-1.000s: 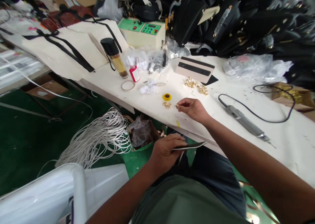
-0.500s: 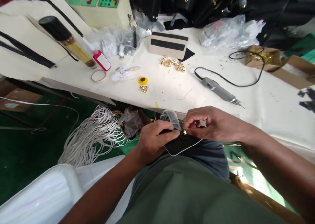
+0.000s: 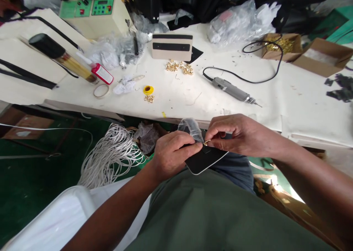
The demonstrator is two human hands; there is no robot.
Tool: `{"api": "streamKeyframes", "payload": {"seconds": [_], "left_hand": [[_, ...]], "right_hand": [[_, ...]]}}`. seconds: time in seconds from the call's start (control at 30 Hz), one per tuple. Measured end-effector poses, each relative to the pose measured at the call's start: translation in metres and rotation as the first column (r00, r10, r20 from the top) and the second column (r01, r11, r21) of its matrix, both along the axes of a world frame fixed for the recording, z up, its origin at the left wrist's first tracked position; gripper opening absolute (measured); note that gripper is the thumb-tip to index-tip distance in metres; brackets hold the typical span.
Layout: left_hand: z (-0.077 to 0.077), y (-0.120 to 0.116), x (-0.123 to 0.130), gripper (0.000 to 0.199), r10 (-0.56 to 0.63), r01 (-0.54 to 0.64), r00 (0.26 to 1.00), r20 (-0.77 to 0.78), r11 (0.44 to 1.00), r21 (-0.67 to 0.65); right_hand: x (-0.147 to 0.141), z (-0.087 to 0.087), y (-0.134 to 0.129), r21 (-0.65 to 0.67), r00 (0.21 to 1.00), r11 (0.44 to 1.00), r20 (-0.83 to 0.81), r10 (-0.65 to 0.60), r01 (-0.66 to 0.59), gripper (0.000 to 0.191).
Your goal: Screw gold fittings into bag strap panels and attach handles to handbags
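Note:
A black panel with a pale edge [image 3: 205, 160] lies over my lap, just below the table's front edge. My left hand [image 3: 172, 151] grips its left side, thumb and forefinger pressed together near a clear plastic wrap [image 3: 191, 127] that sticks up from the panel. Between the thumb and forefinger of my right hand [image 3: 234, 135] is a small gold metal fitting [image 3: 206, 143], held against the panel beside my left fingertips. The fitting's exact shape is mostly covered by the fingers.
On the white table [image 3: 182, 96] lie a grey electric screwdriver [image 3: 233, 90] with its cable, gold fittings [image 3: 179, 67], a yellow ring [image 3: 148, 89], a red bottle [image 3: 102, 73] and a beige-black panel [image 3: 172, 48]. Cardboard boxes [image 3: 325, 56] stand at right. White cords [image 3: 110, 159] hang at left.
The view has shifted, so the table's things appear further left. My right fingers have turned the gold fitting slightly, still against the panel. My left hand keeps its grip.

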State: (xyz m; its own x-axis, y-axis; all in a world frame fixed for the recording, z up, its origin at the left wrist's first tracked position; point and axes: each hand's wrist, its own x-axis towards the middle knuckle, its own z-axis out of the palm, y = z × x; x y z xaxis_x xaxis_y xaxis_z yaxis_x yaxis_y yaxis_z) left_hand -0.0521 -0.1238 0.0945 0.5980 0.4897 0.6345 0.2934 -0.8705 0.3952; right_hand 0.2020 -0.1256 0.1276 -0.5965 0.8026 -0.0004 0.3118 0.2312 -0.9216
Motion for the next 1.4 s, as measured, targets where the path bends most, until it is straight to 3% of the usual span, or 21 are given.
{"api": "streamKeyframes", "payload": {"seconds": [0.27,0.63,0.87,1.03,1.2,1.3,1.4], "left_hand": [[0.002,-0.003,-0.002,0.012,-0.014,0.013,1.000,-0.017,0.998,-0.064],[0.000,0.000,-0.007,0.010,-0.017,0.016,0.999,-0.042,0.999,-0.031],[-0.006,-0.001,-0.010,0.011,-0.019,0.018,1.000,-0.009,0.997,-0.073],[-0.011,-0.003,-0.011,0.011,-0.031,0.032,0.999,0.013,0.994,-0.107],[-0.018,-0.003,-0.009,0.016,-0.031,0.034,0.999,0.026,0.989,-0.143],[-0.019,-0.002,-0.008,0.022,0.010,-0.007,1.000,0.017,0.985,-0.171],[-0.019,0.000,-0.007,0.022,0.015,-0.014,1.000,0.003,0.981,-0.192]], "right_hand": [[-0.002,0.004,-0.003,0.061,1.000,0.998,0.009,-0.012,0.011,0.013],[-0.005,0.002,0.000,0.088,0.999,0.996,0.045,0.030,-0.034,0.014],[-0.011,0.003,0.003,0.191,0.994,0.978,0.093,0.066,-0.082,0.014],[-0.015,0.002,0.001,0.194,0.991,0.975,0.105,0.086,-0.105,0.013],[-0.017,-0.003,-0.004,0.104,0.993,0.994,0.119,0.021,-0.034,0.012],[-0.016,-0.010,-0.006,-0.054,0.994,0.996,0.079,-0.071,0.075,0.014],[-0.015,-0.017,-0.008,-0.230,0.985,0.958,0.035,-0.167,0.171,0.020]]}}
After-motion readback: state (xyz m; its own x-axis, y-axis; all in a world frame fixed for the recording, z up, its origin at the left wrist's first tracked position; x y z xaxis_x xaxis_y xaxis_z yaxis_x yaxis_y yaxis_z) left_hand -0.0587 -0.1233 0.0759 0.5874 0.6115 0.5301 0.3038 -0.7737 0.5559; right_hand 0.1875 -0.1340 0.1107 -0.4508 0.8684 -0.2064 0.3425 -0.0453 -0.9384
